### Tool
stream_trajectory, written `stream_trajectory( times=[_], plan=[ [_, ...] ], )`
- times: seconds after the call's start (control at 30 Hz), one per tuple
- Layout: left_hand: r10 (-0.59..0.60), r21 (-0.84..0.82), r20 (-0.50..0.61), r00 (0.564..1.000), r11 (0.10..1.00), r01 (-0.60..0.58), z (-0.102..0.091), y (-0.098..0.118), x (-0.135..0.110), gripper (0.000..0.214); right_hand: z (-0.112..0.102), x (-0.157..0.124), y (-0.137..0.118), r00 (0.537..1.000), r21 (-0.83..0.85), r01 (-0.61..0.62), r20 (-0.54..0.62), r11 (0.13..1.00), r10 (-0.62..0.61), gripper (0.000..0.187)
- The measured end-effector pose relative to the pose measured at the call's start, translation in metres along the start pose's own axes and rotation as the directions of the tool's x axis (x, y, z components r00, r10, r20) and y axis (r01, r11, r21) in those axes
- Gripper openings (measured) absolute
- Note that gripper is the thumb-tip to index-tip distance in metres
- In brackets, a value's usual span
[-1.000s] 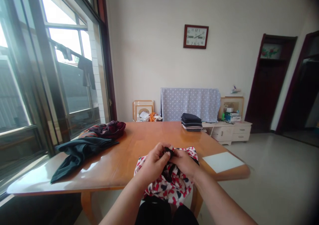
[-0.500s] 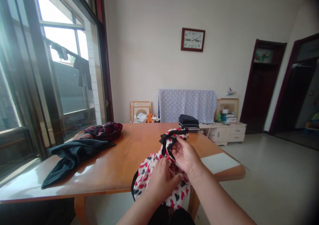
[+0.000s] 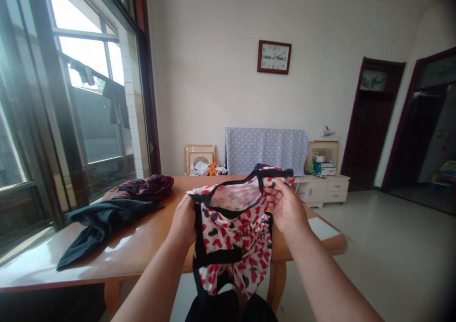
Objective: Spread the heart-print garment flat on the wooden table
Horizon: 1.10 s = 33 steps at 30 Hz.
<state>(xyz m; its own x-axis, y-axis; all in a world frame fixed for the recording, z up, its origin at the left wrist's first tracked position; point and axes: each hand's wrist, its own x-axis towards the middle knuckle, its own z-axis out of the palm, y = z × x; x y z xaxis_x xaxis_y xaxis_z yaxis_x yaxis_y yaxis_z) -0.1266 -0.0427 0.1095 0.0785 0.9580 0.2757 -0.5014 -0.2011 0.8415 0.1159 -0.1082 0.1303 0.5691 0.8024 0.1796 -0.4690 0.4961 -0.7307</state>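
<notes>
Between my hands hangs a white sleeveless top (image 3: 217, 236) with red and black hearts and black trim. Its neck opening is spread wide, and the inside of the back shows through it. My left hand (image 3: 183, 220) grips one shoulder, its fingertips partly hidden by the cloth. At the other shoulder, my right hand (image 3: 285, 205) pinches the black-edged strap between thumb and fingers. The lower part of the top droops over the table's front edge, close to my dark-clothed legs (image 3: 213, 310).
On the wooden table (image 3: 142, 243) lie dark teal trousers (image 3: 96, 227) and a crumpled maroon garment (image 3: 156, 186) at left. A folded dark stack (image 3: 261, 166) is mostly hidden behind the top. A white sheet (image 3: 322, 229) lies at right; a white cabinet (image 3: 320, 189) stands beyond.
Gathered in a bunch before, the top is now spread open at the neck. My left hand moved left and up to one shoulder; my right hand shifted right with the other.
</notes>
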Motion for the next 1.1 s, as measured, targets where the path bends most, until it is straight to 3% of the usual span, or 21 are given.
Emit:
stream_trajectory(
  times=[0.07, 0.13, 0.2, 0.27, 0.4, 0.5, 0.53, 0.6, 0.63, 0.7, 0.8, 0.97, 1.03, 1.1],
  plan=[
    [0.061, 0.053, 0.028, 0.998, 0.997, -0.062, -0.004, 0.011, 0.007, 0.041, -0.002, 0.001, -0.002, 0.999, -0.044, 0.041, 0.007, 0.998, -0.041, 0.033],
    [0.158, 0.224, 0.048, 0.986, 0.961, -0.164, -0.012, 0.017, 0.016, 0.036, -0.002, 0.001, -0.003, 0.997, -0.067, 0.081, 0.005, 0.994, -0.080, 0.037],
    [0.263, 0.467, 0.033, 0.964, 0.849, -0.248, -0.024, 0.020, 0.027, 0.030, -0.004, 0.004, -0.004, 0.991, -0.082, 0.133, -0.018, 0.988, -0.135, 0.039],
    [0.340, 0.676, -0.002, 0.941, 0.694, -0.249, -0.041, 0.019, 0.039, 0.029, -0.008, 0.009, -0.004, 0.982, -0.096, 0.180, -0.047, 0.979, -0.185, 0.040],
    [0.385, 0.852, -0.051, 0.921, 0.498, -0.161, -0.074, 0.013, 0.056, 0.036, -0.029, 0.015, 0.007, 0.974, -0.189, 0.200, -0.066, 0.961, -0.216, 0.039],
    [0.311, 0.913, -0.024, 0.950, 0.394, -0.105, -0.089, 0.004, 0.056, 0.036, -0.056, 0.011, 0.022, 0.994, -0.410, 0.080, -0.029, 0.908, -0.101, 0.036],
    [0.259, 0.927, -0.013, 0.966, 0.364, -0.086, -0.092, 0.000, 0.054, 0.035, -0.068, 0.010, 0.027, 1.000, -0.496, -0.006, 0.002, 0.868, 0.008, 0.033],
    [0.135, 0.952, 0.000, 0.991, 0.304, -0.041, -0.098, -0.010, 0.049, 0.034, -0.089, 0.008, 0.035, 0.968, -0.634, -0.152, 0.060, 0.758, 0.244, 0.025],
    [0.072, 0.960, -0.003, 0.997, 0.279, -0.018, -0.102, -0.014, 0.046, 0.034, -0.098, 0.007, 0.037, 0.954, -0.684, -0.170, 0.065, 0.709, 0.292, 0.020],
    [-0.022, 0.967, -0.022, 1.000, 0.255, 0.027, -0.110, -0.023, 0.041, 0.035, -0.109, 0.007, 0.038, 0.958, -0.733, -0.151, 0.057, 0.663, 0.281, 0.017],
    [-0.060, 0.960, -0.063, 0.996, 0.270, 0.077, -0.124, -0.030, 0.036, 0.045, -0.108, 0.006, 0.035, 0.977, -0.708, -0.077, 0.088, 0.702, 0.196, 0.035],
    [-0.214, 0.978, -0.004, 0.977, 0.203, 0.048, -0.139, -0.025, 0.025, 0.048, -0.093, -0.004, 0.031, 0.892, -0.658, -0.052, 0.308, 0.751, 0.332, 0.070],
    [-0.265, 0.981, 0.004, 0.964, 0.188, 0.048, -0.142, -0.025, 0.020, 0.041, -0.094, -0.005, 0.036, 0.877, -0.690, -0.031, 0.328, 0.723, 0.351, 0.069],
    [-0.301, 0.977, 0.001, 0.954, 0.204, 0.063, -0.145, -0.030, 0.015, 0.032, -0.099, -0.005, 0.045, 0.894, -0.717, -0.009, 0.307, 0.697, 0.327, 0.058]
  ],
)
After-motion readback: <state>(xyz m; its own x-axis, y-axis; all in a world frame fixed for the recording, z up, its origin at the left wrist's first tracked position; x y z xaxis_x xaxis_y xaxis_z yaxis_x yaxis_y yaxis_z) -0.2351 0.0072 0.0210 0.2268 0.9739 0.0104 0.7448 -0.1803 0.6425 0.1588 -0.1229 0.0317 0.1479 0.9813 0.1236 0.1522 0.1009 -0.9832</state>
